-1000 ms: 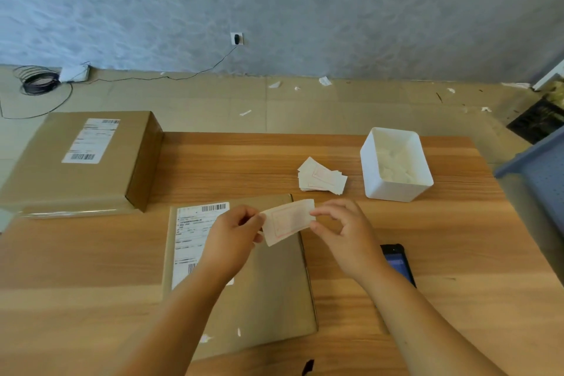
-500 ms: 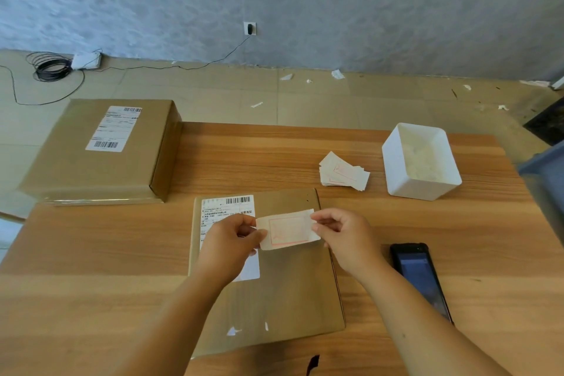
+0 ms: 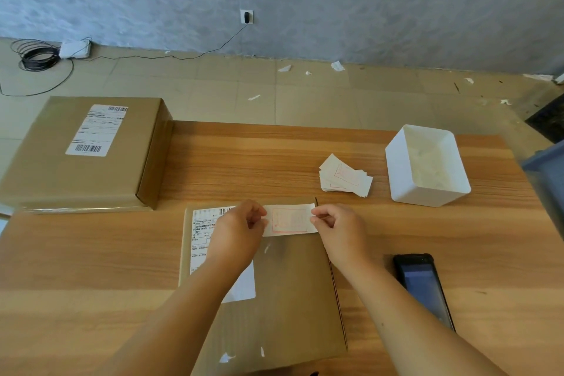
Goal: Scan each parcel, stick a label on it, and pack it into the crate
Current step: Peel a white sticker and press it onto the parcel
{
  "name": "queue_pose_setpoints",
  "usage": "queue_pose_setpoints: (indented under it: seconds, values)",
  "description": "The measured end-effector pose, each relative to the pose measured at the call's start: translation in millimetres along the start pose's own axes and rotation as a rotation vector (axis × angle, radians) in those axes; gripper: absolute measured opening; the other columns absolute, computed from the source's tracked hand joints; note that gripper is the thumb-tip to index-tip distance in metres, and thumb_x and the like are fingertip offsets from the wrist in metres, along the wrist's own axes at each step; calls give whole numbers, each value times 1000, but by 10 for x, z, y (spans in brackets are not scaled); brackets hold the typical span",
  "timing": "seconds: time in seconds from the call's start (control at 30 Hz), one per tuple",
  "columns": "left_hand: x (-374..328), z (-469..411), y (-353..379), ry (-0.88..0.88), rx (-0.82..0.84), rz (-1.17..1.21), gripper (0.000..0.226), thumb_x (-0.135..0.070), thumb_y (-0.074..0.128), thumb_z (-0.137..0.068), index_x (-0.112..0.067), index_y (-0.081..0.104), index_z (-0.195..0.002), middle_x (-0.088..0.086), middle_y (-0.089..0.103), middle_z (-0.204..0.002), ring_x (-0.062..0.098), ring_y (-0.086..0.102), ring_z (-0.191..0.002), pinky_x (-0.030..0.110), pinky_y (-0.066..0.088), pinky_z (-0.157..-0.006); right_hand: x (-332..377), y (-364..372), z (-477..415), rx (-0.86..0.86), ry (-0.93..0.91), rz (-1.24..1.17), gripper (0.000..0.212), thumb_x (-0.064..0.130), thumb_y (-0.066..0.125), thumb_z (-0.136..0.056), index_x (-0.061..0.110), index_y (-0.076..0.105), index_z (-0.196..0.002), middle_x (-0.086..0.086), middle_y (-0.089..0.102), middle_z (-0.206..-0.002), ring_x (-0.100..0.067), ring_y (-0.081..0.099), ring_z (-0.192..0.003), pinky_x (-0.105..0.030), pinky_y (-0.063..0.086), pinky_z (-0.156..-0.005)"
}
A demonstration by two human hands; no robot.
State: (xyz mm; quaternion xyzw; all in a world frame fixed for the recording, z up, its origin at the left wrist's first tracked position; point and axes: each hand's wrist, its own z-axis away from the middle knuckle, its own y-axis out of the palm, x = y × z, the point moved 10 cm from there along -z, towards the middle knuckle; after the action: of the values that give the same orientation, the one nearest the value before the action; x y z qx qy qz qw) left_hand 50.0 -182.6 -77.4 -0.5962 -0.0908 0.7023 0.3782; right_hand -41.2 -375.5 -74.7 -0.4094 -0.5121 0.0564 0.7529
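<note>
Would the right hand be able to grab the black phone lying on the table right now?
Probably yes, once it lets go. The right hand pinches the white paper label with red print; the black phone lies on the wooden table beside that forearm, nothing between.

The shipping label (image 3: 203, 241) is partly covered by the left hand (image 3: 238, 232); its print is illegible. The crate (image 3: 549, 162) is cropped at right.

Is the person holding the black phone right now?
No, the phone lies on the table, while the left hand and right hand pinch the ends of the label.
</note>
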Motion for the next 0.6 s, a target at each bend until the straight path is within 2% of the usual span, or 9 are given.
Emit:
queue_pose_setpoints:
  seconds: [0.13, 0.27, 0.4, 0.6]
  values:
    - [47, -24, 49, 20, 7, -36, 17, -15, 63, -85, -30, 59, -89, -16, 58, -85, -3, 55, -78, 23, 52, -70, -17, 54, -16, 10, -21, 48, 12, 13, 64, -89, 18, 70, -99, 10, 56, -96, -1, 54, -81, -4, 37, -65]
    - [53, -24, 67, 45, -6, -68, 14, -14, 63, -84, -24, 61, -93, -11, 58, -85, 1, 55, -74, 17, 47, -63, -15, 87, -33, 15, -31, 81, 14, 14, 62, -91, 17, 70, -101, 9, 55, -98, -5, 55, -85, -6, 37, -68]
    - [0, -26, 79, 100, -11, -124, 14, -10, 61, -84, -18, 61, -95, -8, 56, -85, 4, 53, -71, 14, 43, -59, 25, 122, -54, 20, -59, 124, 14, 15, 60, -92, 16, 70, -101, 7, 55, -99, -4, 52, -82, -7, 37, -65]
    - [-61, -57, 93, 123, -1, -183, 15, -10, 56, -85, -14, 60, -99, -2, 57, -88, 13, 54, -75, 27, 49, -64, 82, 157, -66, 38, -94, 201, 14, 14, 58, -92, 14, 69, -99, 4, 54, -98, -6, 48, -79, -8, 34, -60]
